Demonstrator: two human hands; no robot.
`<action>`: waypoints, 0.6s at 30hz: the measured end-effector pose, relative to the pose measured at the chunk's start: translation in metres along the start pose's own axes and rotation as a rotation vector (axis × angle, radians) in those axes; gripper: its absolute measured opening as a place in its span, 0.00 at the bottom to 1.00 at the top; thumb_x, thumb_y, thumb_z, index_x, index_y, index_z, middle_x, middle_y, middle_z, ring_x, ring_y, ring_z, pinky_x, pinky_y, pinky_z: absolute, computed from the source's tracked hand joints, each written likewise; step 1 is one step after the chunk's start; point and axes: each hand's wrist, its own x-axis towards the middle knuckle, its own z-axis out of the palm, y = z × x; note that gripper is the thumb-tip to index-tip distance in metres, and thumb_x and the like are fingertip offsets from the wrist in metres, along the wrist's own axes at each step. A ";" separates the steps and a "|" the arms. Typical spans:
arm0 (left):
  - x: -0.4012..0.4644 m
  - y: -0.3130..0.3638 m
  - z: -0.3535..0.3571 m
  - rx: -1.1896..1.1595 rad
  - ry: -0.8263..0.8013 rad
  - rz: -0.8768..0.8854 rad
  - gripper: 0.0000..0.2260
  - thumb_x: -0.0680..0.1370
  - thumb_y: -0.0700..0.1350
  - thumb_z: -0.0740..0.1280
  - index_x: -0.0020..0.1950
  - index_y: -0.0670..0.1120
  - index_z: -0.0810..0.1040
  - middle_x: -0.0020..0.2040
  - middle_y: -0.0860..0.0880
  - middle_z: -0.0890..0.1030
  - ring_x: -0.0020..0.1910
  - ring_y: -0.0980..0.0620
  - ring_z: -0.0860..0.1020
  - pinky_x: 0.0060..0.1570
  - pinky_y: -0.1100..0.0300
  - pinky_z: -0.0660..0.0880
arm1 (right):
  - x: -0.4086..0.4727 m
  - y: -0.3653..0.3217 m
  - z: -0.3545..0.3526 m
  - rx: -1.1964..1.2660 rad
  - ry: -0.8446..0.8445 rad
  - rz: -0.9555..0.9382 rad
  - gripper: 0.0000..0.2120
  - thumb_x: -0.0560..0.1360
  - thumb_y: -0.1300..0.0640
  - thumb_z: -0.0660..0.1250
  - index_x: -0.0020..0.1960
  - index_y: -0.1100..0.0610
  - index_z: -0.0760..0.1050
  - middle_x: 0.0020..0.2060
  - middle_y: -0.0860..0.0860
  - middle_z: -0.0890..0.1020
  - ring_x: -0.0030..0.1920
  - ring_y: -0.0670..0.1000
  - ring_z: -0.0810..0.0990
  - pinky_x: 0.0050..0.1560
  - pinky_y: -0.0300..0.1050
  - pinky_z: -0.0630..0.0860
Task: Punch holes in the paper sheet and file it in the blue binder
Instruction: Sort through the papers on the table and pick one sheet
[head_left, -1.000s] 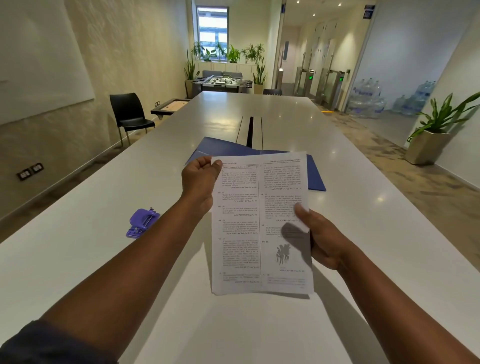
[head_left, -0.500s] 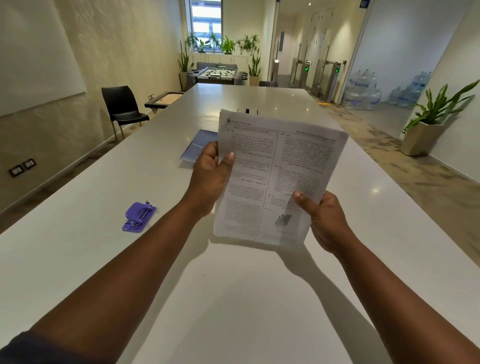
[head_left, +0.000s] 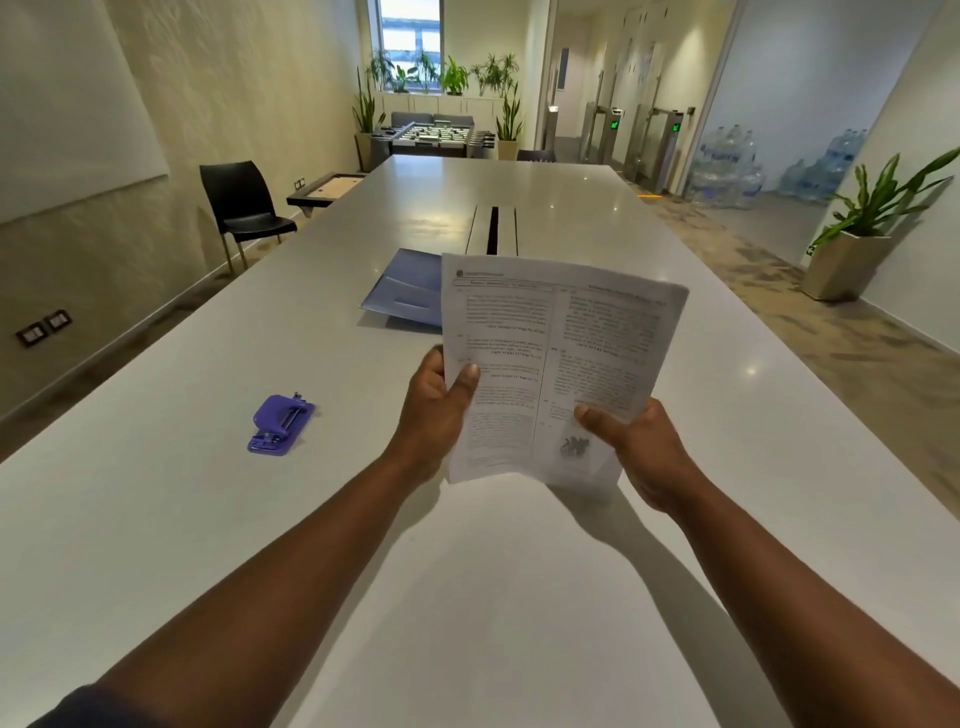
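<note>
Both hands hold a printed paper sheet (head_left: 556, 353) upright above the white table (head_left: 156, 493). My left hand (head_left: 436, 410) grips its left edge, thumb on the front. My right hand (head_left: 639, 447) pinches the lower right corner. Behind the sheet, the blue binder (head_left: 405, 291) lies flat on the table, its right part hidden by the paper. A purple hole punch (head_left: 280, 423) rests on the table to the left of my left forearm, well apart from both hands.
A dark cable slot (head_left: 493, 228) runs along the table's middle beyond the binder. A black chair (head_left: 239, 205) stands by the left wall. A potted plant (head_left: 857, 244) is on the floor at the right, with water bottles (head_left: 727, 166) behind it.
The sheet was lifted off the table and tilted upright, so its printed face now points at me. Both hands kept hold of it, and my left hand shifted down its left edge.
</note>
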 end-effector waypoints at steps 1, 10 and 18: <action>-0.002 -0.005 0.001 -0.002 -0.011 -0.025 0.11 0.83 0.48 0.65 0.65 0.48 0.74 0.60 0.48 0.84 0.57 0.46 0.84 0.57 0.43 0.82 | -0.001 0.005 0.001 -0.006 0.004 0.014 0.13 0.77 0.65 0.71 0.60 0.54 0.82 0.56 0.52 0.87 0.57 0.57 0.85 0.56 0.56 0.83; -0.011 -0.020 0.003 -0.006 -0.070 -0.099 0.11 0.83 0.48 0.66 0.65 0.49 0.76 0.60 0.49 0.84 0.57 0.46 0.84 0.57 0.41 0.82 | -0.001 0.016 -0.006 0.024 -0.009 0.042 0.13 0.77 0.62 0.71 0.61 0.52 0.82 0.58 0.53 0.86 0.59 0.57 0.85 0.62 0.63 0.80; -0.005 -0.009 -0.006 0.028 -0.162 -0.161 0.11 0.84 0.48 0.65 0.65 0.48 0.78 0.58 0.49 0.86 0.55 0.45 0.85 0.54 0.44 0.83 | -0.003 -0.002 -0.014 -0.082 -0.038 0.059 0.11 0.79 0.51 0.69 0.60 0.53 0.82 0.53 0.53 0.88 0.54 0.60 0.86 0.57 0.61 0.82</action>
